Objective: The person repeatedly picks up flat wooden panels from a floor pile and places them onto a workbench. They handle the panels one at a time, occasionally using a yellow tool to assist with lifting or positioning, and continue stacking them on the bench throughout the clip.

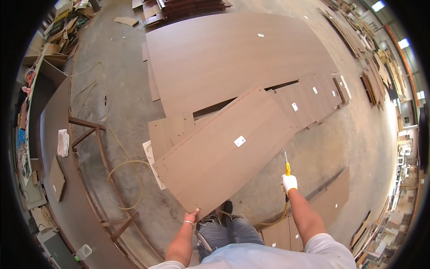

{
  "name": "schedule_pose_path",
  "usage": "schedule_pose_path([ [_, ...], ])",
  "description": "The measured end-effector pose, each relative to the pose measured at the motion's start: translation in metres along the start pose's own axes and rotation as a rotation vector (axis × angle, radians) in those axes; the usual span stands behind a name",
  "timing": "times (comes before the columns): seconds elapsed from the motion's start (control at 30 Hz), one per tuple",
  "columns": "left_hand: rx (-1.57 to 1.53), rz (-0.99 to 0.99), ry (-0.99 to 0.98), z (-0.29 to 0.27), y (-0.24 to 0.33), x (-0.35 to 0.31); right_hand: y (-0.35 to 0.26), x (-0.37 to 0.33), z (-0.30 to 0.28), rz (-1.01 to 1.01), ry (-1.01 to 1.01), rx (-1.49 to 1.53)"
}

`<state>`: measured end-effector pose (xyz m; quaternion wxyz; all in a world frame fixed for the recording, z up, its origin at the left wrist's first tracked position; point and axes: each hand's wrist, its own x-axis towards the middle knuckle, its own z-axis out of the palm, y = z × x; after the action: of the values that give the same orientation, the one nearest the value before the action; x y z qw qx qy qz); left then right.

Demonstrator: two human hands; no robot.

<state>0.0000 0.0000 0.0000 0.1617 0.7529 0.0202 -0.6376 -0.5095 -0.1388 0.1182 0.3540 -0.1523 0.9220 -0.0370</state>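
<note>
Brown panel (215,150), centre frame: labelled, handling apparently unfinished. I'm seeing left hand (192,215) gripping its corner, right hand (290,183) clasping blowgun (288,169).

The lower half shows one left hand (191,216), one right hand (290,182), one yellow blow gun (288,169); the centre, one long panel (210,157) with one label (239,141); the upper centre, one large panel (237,62) with one sticker (260,35).

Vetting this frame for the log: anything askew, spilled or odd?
Brown panel at the left hand sits askew over the other panels, angled against their line. Yellowish hose lies loosely looped on the floor. Only the right hand is gloved. No spill visible; fine damage too small to tell.
</note>
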Motion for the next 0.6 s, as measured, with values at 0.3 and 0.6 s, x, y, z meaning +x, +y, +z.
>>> schedule_pose_path([
  [0.3,-0.090,0.146,0.111,0.067,-0.102,-0.022,0.021,-0.109,0.075,-1.023,-0.660,-0.938],
  [0.6,-0.100,0.098,0.258,0.077,-0.209,-0.090,0.054,0.070,-0.031,-0.087,-0.256,0.309],
])
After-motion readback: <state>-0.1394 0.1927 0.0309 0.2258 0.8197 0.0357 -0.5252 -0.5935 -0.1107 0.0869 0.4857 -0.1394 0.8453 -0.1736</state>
